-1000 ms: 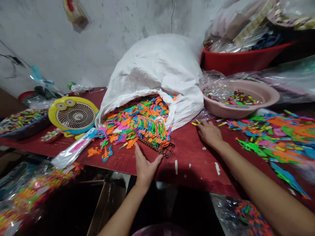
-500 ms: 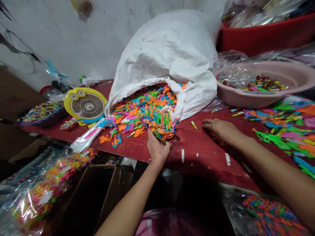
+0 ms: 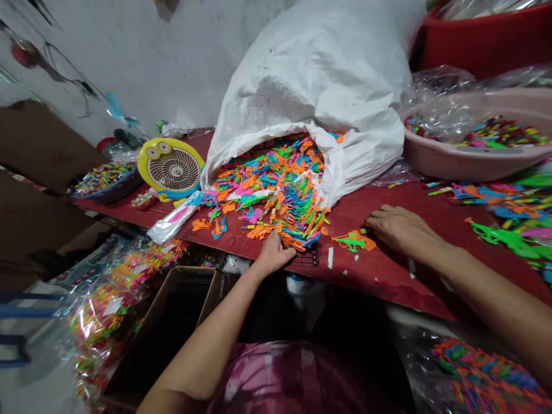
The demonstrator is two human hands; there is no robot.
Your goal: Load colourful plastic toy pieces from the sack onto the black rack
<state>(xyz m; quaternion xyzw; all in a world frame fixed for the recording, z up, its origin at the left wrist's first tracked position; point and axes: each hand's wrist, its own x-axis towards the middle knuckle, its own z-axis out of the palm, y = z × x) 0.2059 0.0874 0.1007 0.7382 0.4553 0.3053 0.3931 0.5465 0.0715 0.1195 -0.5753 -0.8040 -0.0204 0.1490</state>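
My left hand (image 3: 273,253) is at the front edge of a heap of colourful plastic toy pieces (image 3: 280,195), fingers curled in at an orange piece. What lies inside its grip is hidden. Beside it, a black wire-like grid (image 3: 307,257) lies at the table edge. My right hand (image 3: 399,231) rests low over the red table, fingers bent and pressed down; what they hold, if anything, I cannot make out. A small yellowish tube (image 3: 364,230) shows by its fingertips. Between the hands lie flat green and orange toy pieces (image 3: 354,241). The heap spills from a white sack (image 3: 319,75).
A yellow fan (image 3: 172,169) and a bowl of small parts (image 3: 106,187) stand left. On the right are a pink basin (image 3: 466,158) and more loose toy pieces (image 3: 509,247). Below the table edge are an open cardboard box (image 3: 207,299) and bagged pieces (image 3: 97,310).
The view has shifted, so most things appear farther right. Green and orange toy pieces now lie between my hands. My left hand has curled its fingers more at the heap's edge.
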